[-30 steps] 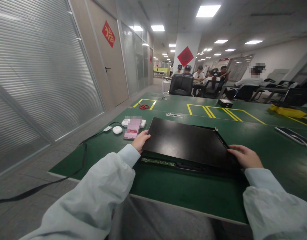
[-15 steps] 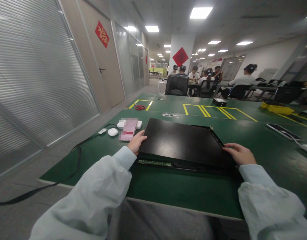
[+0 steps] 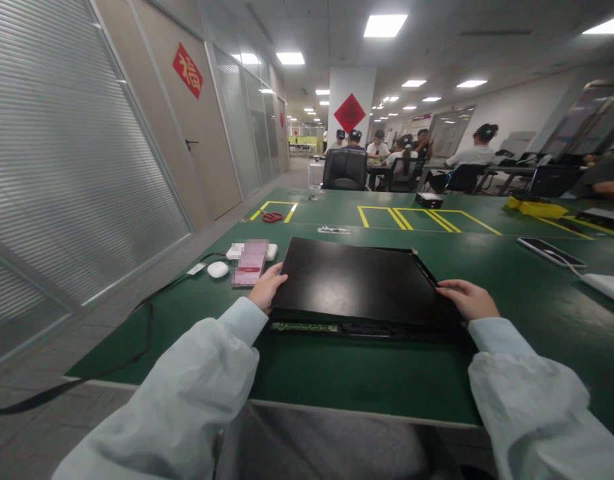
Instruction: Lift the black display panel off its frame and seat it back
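Observation:
A dark, glossy screen panel (image 3: 354,277) lies tilted over a thin black frame, whose corner shows beyond the panel's far right. Along the near side, a strip of green circuit board (image 3: 304,327) peeks out from under it. My left hand (image 3: 268,288) is closed on the panel's left edge, thumb on top and fingers mostly hidden below. At the opposite edge, my right hand (image 3: 469,299) pinches the panel's side near the frame; the exact grip of its fingertips is partly hidden.
Left of the panel are a phone (image 3: 250,262), a white rounded case (image 3: 218,270) and a black strap (image 3: 149,327). Red scissors (image 3: 273,217) lie farther back on the green table (image 3: 367,380). Another phone (image 3: 549,252) rests at right. Several people sit in the background.
The whole view has shifted slightly, so things appear a little farther left. Both hands keep their hold on the panel, whose position on the table looks almost the same.

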Action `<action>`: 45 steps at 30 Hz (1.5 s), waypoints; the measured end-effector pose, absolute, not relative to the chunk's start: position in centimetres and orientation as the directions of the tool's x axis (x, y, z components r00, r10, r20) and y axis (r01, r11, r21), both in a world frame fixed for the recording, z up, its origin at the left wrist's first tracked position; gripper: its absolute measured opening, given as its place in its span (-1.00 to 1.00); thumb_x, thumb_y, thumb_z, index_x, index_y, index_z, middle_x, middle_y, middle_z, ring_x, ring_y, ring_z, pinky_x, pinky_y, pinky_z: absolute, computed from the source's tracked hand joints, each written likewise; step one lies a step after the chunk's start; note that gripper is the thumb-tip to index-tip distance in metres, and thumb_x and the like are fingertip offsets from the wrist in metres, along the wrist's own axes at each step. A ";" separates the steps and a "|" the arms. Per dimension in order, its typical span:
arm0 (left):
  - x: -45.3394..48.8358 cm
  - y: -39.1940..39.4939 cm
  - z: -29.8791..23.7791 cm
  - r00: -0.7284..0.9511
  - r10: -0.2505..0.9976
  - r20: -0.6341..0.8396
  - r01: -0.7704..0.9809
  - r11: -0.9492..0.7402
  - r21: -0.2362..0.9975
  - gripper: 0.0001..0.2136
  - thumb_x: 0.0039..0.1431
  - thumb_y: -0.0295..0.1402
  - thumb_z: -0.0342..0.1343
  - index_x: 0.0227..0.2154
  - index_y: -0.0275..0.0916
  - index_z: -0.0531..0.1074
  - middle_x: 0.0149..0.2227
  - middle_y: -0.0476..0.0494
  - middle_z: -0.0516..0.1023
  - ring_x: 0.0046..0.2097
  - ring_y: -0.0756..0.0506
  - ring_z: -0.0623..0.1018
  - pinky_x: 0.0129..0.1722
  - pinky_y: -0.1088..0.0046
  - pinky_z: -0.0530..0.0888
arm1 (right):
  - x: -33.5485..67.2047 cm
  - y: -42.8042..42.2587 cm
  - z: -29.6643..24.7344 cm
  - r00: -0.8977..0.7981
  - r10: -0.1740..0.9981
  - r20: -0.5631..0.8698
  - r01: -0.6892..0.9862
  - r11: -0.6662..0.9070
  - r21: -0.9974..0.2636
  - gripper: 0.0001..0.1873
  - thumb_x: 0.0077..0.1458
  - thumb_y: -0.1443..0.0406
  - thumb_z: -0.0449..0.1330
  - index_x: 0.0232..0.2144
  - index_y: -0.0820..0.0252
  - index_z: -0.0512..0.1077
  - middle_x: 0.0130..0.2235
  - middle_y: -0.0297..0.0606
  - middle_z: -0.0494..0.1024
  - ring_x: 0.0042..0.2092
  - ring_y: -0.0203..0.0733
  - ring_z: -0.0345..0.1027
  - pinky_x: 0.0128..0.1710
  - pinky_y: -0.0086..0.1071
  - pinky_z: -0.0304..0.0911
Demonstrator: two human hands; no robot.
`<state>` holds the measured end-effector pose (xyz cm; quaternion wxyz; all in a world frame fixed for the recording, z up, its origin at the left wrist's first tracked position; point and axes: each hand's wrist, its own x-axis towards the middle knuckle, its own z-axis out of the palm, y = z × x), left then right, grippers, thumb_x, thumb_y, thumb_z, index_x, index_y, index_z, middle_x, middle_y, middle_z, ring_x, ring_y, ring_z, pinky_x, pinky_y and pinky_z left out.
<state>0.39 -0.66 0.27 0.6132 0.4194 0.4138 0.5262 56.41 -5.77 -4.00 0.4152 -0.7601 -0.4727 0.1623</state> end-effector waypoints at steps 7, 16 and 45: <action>0.5 -0.8 0.2 0.149 0.988 -0.042 -0.296 0.085 0.951 -0.34 0.02 -0.39 0.47 0.26 -0.28 0.58 -0.06 -0.24 0.83 -0.05 -0.32 0.80 -0.04 0.21 0.69 | 55.6 -6.2 -3.7 0.530 0.839 0.124 0.577 -0.249 -0.778 -0.61 -0.25 -0.03 0.46 -0.37 0.00 0.76 -0.30 -0.20 0.79 -0.23 0.05 0.65 -0.25 -0.19 0.46; 0.3 -0.6 -0.1 0.135 0.989 -0.056 -0.307 0.095 0.947 -0.38 0.03 -0.44 0.46 0.22 -0.28 0.58 -0.06 -0.24 0.82 0.00 -0.33 0.80 -0.04 0.22 0.70 | 54.8 -6.8 -2.4 0.571 0.813 0.113 0.630 -0.346 -0.696 -0.70 -0.25 -0.01 0.41 -0.46 -0.04 0.75 -0.31 -0.19 0.78 -0.27 0.06 0.59 -0.27 -0.15 0.43; -1.5 1.0 -1.3 0.042 0.991 0.129 0.422 -0.134 0.897 -0.55 -0.11 -0.14 0.60 -0.13 -0.20 0.76 0.43 -0.40 0.52 0.62 -0.59 0.27 0.65 -0.04 0.15 | 55.3 -6.8 -2.6 0.531 0.838 0.128 0.604 -0.268 -0.751 -0.69 -0.22 -0.01 0.39 -0.40 -0.08 0.76 -0.17 -0.19 0.82 -0.11 0.18 0.66 -0.14 -0.06 0.49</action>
